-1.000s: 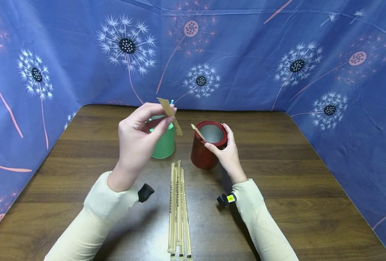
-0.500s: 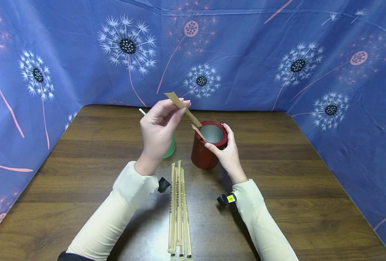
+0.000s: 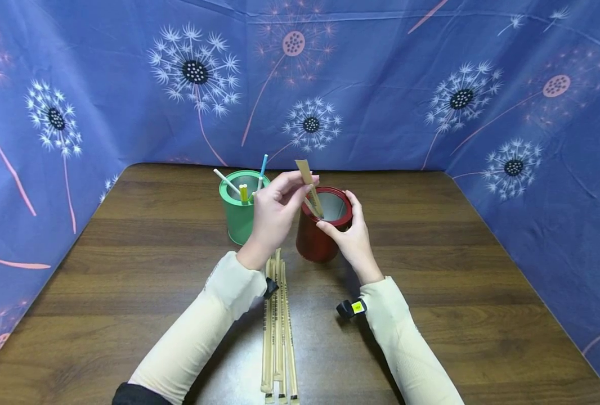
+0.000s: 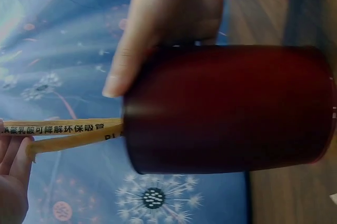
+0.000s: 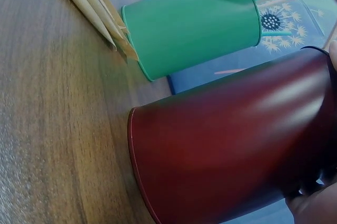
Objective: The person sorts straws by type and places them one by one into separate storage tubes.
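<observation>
My left hand (image 3: 274,216) pinches a paper-wrapped straw (image 3: 305,170) by its upper part. The straw slants down, its lower end inside the mouth of the dark red can (image 3: 314,242). Another wrapped straw (image 4: 79,141) leans out of the same can beside it, as the left wrist view shows. My right hand (image 3: 353,239) grips the red can near its rim, thumb on the near side and fingers round the right side. Below the cans lies a bundle of wrapped straws (image 3: 280,332), partly covered by the left wrist.
Left of the red can stands a green can (image 3: 239,222) with several coloured sticks in it, including a yellow one (image 3: 243,193) and a blue one (image 3: 264,164). Blue dandelion-print cloth (image 3: 381,84) hangs behind the brown wooden table (image 3: 457,270).
My left hand has moved right and lowered, bringing the wrapped straw from beside the green can into the red can's mouth. The right hand has stayed on the red can.
</observation>
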A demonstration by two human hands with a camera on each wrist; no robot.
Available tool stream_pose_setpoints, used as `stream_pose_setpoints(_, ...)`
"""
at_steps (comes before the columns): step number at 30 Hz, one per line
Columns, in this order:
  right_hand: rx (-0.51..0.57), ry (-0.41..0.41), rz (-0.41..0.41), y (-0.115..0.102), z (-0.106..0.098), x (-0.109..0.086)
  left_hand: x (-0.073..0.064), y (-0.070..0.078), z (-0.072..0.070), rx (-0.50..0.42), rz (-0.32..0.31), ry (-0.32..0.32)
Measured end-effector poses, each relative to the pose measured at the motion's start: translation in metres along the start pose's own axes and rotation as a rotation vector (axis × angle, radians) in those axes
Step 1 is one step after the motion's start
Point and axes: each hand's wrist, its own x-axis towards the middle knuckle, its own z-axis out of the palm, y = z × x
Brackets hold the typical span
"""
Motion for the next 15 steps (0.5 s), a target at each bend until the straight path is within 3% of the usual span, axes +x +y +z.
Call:
stream_pose_setpoints(4, 0.008, -0.002, -0.002, -0.0002, 0.0003, 0.0000, -0.0013, -0.0050, 0.0019, 0.035, -0.020, 0.005)
stream_pose_setpoints(15, -0.010, 0.007, 0.005, 0.0007, -0.0003, 0.0005, -0.0018, -0.0028, 0.0025, -0.029, -0.024, -0.012)
